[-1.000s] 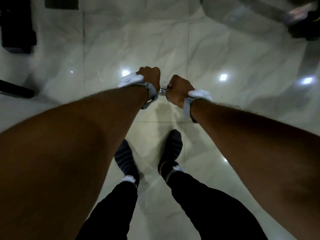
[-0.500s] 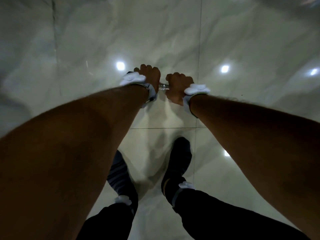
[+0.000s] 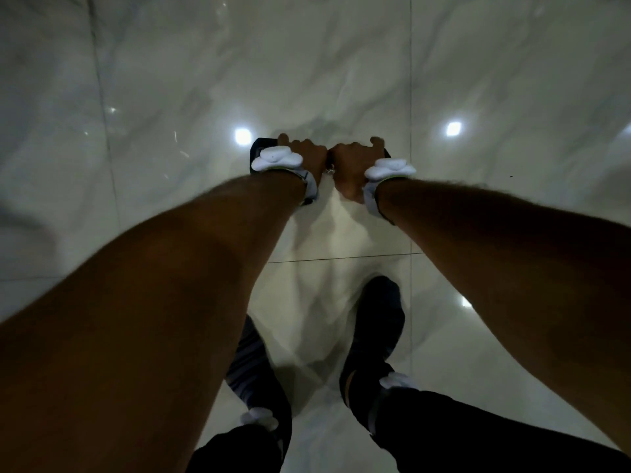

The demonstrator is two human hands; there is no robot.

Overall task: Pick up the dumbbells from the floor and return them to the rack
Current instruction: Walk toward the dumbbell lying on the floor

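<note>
Both arms stretch down in front of me over the marble floor. My left hand (image 3: 307,157) and my right hand (image 3: 353,165) grip side by side the metal handle of one dumbbell (image 3: 261,146). Only a glint of the handle shows between the fists, and a dark weight end peeks out past my left wrist. Another dark edge shows past my right wrist. Each wrist wears a white band. The rest of the dumbbell is hidden under the hands, and no rack is in view.
Glossy white marble floor tiles (image 3: 170,80) with ceiling light reflections spread all around. My two feet in dark socks (image 3: 375,322) stand below the hands, with black trousers at the bottom edge.
The view has tilted and shifted: the dark equipment at the top corners has left the frame. My hands keep their hold on the dumbbell, and my feet have stepped.
</note>
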